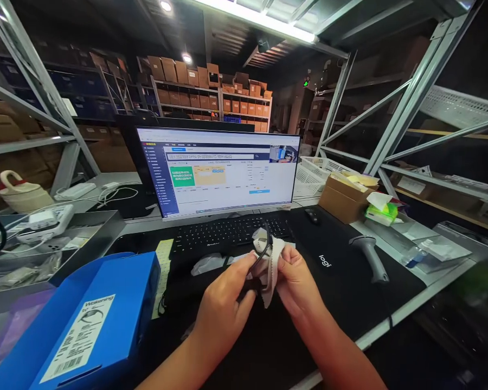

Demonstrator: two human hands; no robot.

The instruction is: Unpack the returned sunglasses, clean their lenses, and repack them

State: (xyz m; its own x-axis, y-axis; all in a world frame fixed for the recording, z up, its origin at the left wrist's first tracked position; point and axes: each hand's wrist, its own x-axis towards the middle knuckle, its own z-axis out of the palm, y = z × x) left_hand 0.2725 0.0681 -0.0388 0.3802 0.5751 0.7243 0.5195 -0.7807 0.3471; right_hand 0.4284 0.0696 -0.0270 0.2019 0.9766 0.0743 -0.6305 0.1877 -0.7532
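My left hand (pixel 225 295) is closed around a thin, black, curved cable-like item (pixel 269 234), whose lower part is hidden by my fingers. My right hand (pixel 301 279) pinches a pale grey cloth (pixel 273 265) with a jagged edge. The cloth is bunched against the black item, over the front edge of the keyboard (pixel 215 234). Left of my hands, a crumpled clear plastic bag (pixel 209 264) lies on the black desk mat (pixel 333 290). At the lower left sits a blue box (pixel 117 287) with a white printed label.
Behind the keyboard stands a lit monitor (pixel 223 176). To the right are a mouse (pixel 312 216), a barcode scanner (pixel 370 257), a cardboard box (pixel 344 199) and a tissue pack (pixel 381 208). A grey tray (pixel 93 233) with chargers and cables is at left. Metal shelf posts flank the desk.
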